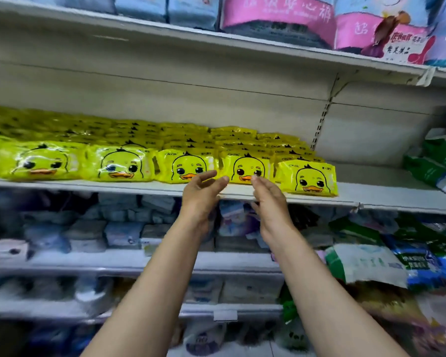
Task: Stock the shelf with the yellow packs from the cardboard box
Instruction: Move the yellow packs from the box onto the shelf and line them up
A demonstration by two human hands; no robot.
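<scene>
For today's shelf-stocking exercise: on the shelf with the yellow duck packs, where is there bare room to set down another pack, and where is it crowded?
Free: the bare shelf board between the rightmost yellow pack and the green-and-white bags, and the space above the pack rows. Crowded: everything left of that pack, where rows run edge to edge. The left hand and right hand hold nothing.

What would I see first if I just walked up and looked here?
The bright yellow packs with duck faces, lined up in rows along the middle shelf. Right in front of them two bare hands reach up with fingers straight and nothing in them: the left hand and the right hand. Up top right sit big pink packs.
</scene>
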